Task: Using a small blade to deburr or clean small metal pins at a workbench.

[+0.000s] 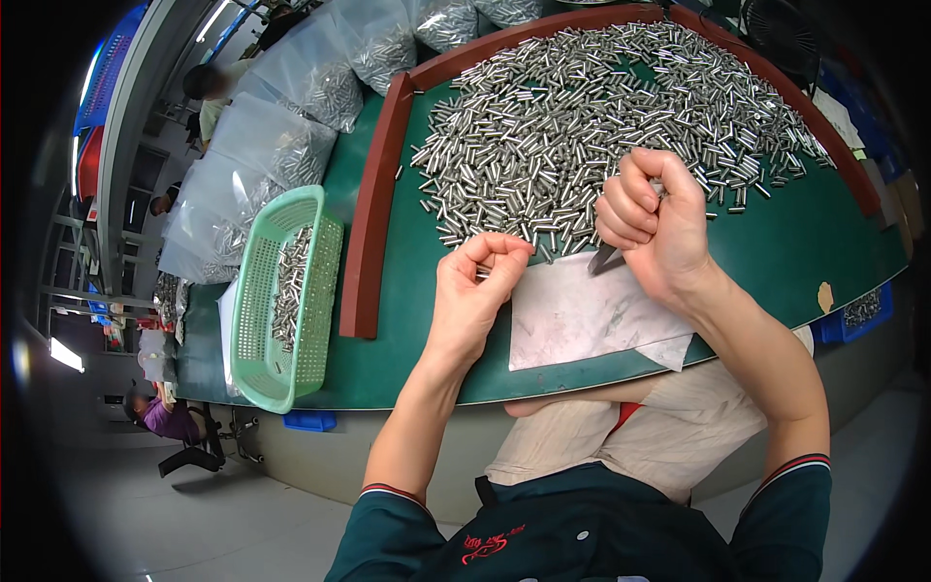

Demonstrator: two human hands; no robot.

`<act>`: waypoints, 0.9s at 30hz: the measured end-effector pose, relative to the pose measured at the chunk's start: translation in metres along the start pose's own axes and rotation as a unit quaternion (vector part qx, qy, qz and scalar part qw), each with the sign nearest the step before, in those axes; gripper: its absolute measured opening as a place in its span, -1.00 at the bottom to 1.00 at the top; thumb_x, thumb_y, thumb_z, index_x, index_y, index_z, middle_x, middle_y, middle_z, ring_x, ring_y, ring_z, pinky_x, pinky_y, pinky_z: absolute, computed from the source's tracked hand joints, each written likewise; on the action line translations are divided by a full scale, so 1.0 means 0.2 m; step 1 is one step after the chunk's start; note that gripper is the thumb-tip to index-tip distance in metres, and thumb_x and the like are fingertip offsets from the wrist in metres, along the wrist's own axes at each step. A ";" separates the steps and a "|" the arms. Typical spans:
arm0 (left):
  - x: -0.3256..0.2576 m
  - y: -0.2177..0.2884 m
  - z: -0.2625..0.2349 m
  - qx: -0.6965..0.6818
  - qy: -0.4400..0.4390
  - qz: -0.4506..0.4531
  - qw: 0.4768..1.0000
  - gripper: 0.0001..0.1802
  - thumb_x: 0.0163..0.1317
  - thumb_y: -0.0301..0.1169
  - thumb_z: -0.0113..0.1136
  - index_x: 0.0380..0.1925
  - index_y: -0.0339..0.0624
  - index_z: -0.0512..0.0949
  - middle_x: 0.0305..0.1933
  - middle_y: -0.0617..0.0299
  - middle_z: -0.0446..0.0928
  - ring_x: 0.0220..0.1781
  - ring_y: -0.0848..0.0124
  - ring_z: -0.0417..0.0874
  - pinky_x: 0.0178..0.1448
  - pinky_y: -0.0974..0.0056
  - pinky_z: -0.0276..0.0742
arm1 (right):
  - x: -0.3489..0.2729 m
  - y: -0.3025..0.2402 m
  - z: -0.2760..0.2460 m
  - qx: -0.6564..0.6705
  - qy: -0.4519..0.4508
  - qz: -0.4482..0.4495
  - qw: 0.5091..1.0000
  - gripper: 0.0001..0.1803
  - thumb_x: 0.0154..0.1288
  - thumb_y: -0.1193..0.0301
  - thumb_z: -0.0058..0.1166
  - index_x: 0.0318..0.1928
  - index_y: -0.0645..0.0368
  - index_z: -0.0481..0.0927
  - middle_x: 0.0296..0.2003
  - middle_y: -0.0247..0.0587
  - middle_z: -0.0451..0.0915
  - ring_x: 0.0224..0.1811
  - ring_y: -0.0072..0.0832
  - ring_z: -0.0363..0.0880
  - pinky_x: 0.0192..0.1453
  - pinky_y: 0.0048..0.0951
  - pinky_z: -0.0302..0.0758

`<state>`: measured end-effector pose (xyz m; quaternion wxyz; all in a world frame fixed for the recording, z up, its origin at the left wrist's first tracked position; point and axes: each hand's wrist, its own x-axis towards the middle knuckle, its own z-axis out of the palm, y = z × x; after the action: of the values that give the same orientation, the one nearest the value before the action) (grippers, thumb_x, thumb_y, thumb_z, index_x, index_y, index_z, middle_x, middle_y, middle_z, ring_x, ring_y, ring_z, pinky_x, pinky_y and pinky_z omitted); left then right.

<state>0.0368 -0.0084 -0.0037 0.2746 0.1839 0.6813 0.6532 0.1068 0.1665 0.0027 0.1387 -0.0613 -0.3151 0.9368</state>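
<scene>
A wide heap of short shiny metal pins [572, 126] covers the far part of the green table. At the heap's near edge, my left hand [468, 296] is closed in a pinch, and a bit of a metal pin shows inside its curled fingers. My right hand [659, 223] is wrapped in a fist around a dark, flat, pointed tool [605, 260]. Its tip points down toward a smudged white cloth [592, 315]; whether it touches the cloth I cannot tell. The tool's handle is hidden in my fist.
Dark red wooden bars [370, 213] border the heap. Left of them stands a light green perforated basket [318, 281] with some pins inside. Clear plastic bags of pins [320, 87] line the far left. A black fan [781, 34] stands far right; a blue bin [853, 315] sits below the right edge.
</scene>
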 end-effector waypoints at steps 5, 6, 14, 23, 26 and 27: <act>0.00 -0.05 0.06 0.376 0.052 0.208 0.901 -0.86 -0.04 -0.45 0.28 -0.51 -0.29 0.54 -0.79 0.47 0.18 -0.73 0.71 0.14 -0.65 0.52 0.04 | 0.00 0.00 0.00 -0.009 -0.003 0.000 1.000 -0.61 0.22 0.31 -0.36 -0.77 -0.01 0.06 -0.87 -0.49 -0.01 -0.82 -0.69 -0.16 -0.73 -0.58 -0.15; 0.00 -0.05 0.08 0.426 0.063 0.229 0.873 -0.82 -0.10 -0.41 0.32 -0.54 -0.26 0.54 -0.84 0.38 0.15 -0.77 0.65 0.16 -0.67 0.47 0.08 | 0.00 0.00 0.00 -0.009 -0.002 0.000 1.000 -0.61 0.22 0.31 -0.36 -0.77 -0.01 0.06 -0.87 -0.49 -0.01 -0.82 -0.69 -0.16 -0.73 -0.58 -0.15; 0.02 -0.06 0.10 0.478 0.081 0.188 0.854 -0.80 -0.05 -0.34 0.26 -0.58 -0.23 0.50 -0.81 0.20 0.33 -0.74 0.26 0.42 -0.61 0.22 0.30 | 0.00 0.01 -0.01 -0.009 -0.008 0.002 1.000 -0.62 0.22 0.32 -0.36 -0.75 0.00 0.08 -0.86 -0.50 0.00 -0.81 -0.70 -0.16 -0.72 -0.58 -0.15; 0.04 -0.07 0.09 0.488 0.095 0.228 0.837 -0.88 -0.04 -0.45 0.21 -0.56 -0.26 0.49 -0.84 0.20 0.31 -0.80 0.30 0.37 -0.63 0.24 0.30 | 0.01 0.00 0.00 -0.023 -0.009 -0.002 1.000 -0.62 0.22 0.30 -0.34 -0.75 0.00 0.08 -0.86 -0.51 0.00 -0.81 -0.70 -0.16 -0.72 -0.58 -0.14; 0.03 -0.04 0.07 0.187 0.068 0.115 0.973 -0.92 0.03 -0.51 0.13 -0.54 -0.29 0.47 -0.69 0.35 0.38 -0.69 0.61 0.31 -0.61 0.47 0.23 | 0.00 0.00 0.00 -0.022 0.002 -0.003 1.000 -0.61 0.22 0.30 -0.34 -0.76 -0.01 0.07 -0.86 -0.51 -0.01 -0.81 -0.70 -0.16 -0.72 -0.58 -0.14; 0.03 -0.02 0.04 0.078 0.030 0.060 0.995 -0.94 0.07 -0.50 0.10 -0.50 -0.26 0.45 -0.56 0.34 0.42 -0.62 0.67 0.30 -0.58 0.53 0.19 | 0.00 0.00 0.00 -0.014 0.003 0.000 1.000 -0.61 0.22 0.30 -0.34 -0.76 -0.01 0.07 -0.87 -0.51 -0.01 -0.81 -0.69 -0.16 -0.72 -0.58 -0.14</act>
<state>0.0375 0.0011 -0.0086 0.1987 0.2255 0.7260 0.6185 0.1059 0.1658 0.0031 0.1386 -0.0658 -0.3279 0.9322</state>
